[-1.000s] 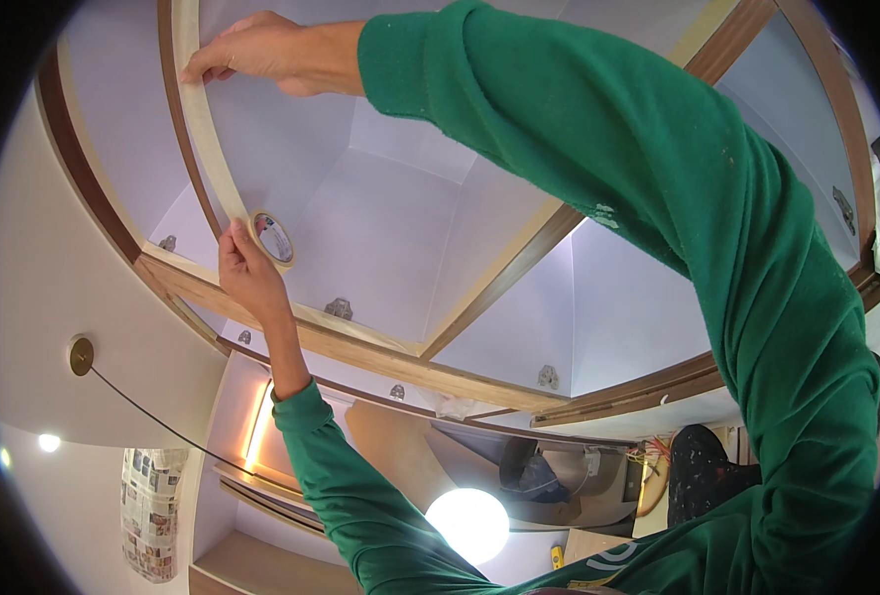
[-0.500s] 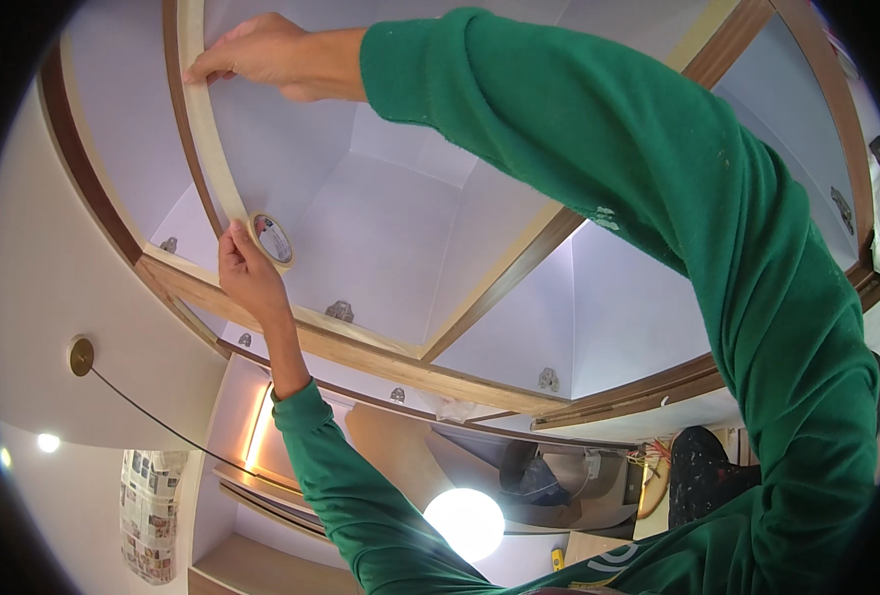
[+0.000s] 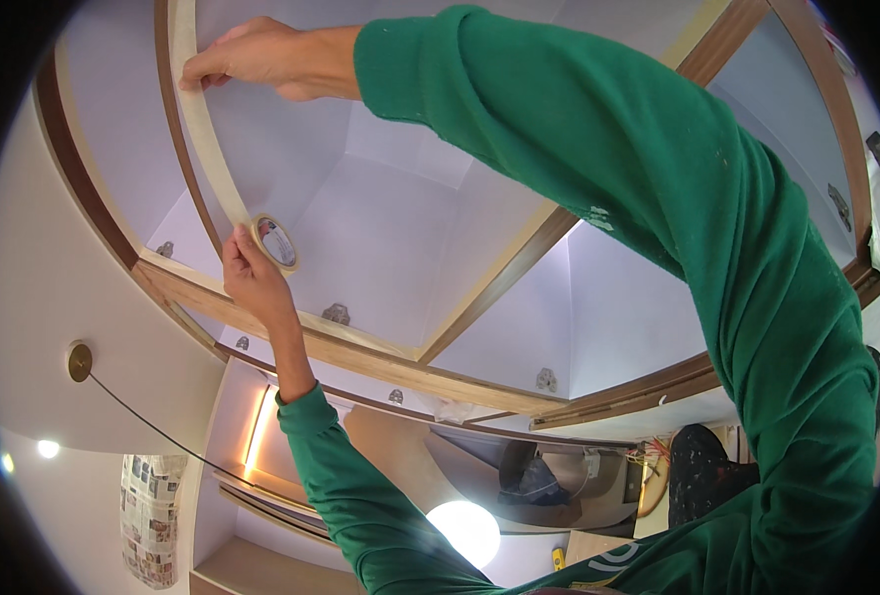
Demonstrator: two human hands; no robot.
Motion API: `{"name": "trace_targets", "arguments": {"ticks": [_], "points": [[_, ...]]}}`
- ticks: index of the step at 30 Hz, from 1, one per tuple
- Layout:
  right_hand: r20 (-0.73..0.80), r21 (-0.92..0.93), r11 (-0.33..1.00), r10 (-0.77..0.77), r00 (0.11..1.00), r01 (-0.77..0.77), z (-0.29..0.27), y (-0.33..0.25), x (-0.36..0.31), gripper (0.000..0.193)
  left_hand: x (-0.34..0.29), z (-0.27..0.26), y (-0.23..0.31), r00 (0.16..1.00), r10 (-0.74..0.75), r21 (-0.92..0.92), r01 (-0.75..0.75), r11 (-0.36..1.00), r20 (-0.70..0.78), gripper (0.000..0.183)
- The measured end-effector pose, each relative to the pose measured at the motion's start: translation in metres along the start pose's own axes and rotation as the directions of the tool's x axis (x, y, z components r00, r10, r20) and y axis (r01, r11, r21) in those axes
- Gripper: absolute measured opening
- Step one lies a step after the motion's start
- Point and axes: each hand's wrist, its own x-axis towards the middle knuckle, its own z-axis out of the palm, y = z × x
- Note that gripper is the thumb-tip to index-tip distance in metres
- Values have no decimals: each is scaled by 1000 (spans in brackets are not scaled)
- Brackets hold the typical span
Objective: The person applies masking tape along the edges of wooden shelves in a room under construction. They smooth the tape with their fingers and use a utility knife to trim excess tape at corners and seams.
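Note:
My right hand (image 3: 251, 58), at the upper left, pinches a pale strip of masking tape (image 3: 212, 149) against a narrow wooden cabinet edge (image 3: 167, 89). From those fingers the strip runs taut down to a tape roll (image 3: 266, 229). My left hand (image 3: 253, 275) grips the roll's near side between thumb and fingers, where the strip leaves it. Toward the roll, the strip stands slightly apart from the brown edge. Some fingertips of both hands are hidden.
Wood-framed compartments with pale inner walls surround my hands; a divider (image 3: 499, 286) crosses to the right. Metal hinges (image 3: 337, 313) sit along the near frame rail (image 3: 380, 365). A round glowing lamp (image 3: 463, 534) is below, and a cable runs from a round ceiling mount (image 3: 80, 360) at left.
My left hand and the tape roll have shifted slightly right and down, so the strip angles a little more away from the edge. My right hand has barely moved.

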Motion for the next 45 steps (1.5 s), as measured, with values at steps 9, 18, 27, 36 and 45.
{"name": "trace_targets", "arguments": {"ticks": [9,18,27,36,45], "points": [[3,-3,1000,-2,1000,2,2,-1,1,34,2,-1,-4,1000,12,-22,-12,1000,-12,37],[-24,19,1000,-17,1000,17,1,2,-1,32,5,1,-4,999,29,9,-28,1000,-27,38],[-108,-109,994,-31,994,20,0,-2,-4,40,4,0,7,1000,8,34,-7,999,-23,38],[-66,-223,974,12,998,-26,-8,-11,-5,26,-5,-6,7,999,33,75,-32,997,-17,37],[-20,-284,955,76,997,-79,-15,-23,0,19,-7,-6,11,1000,7,145,-6,989,-4,37]]}}
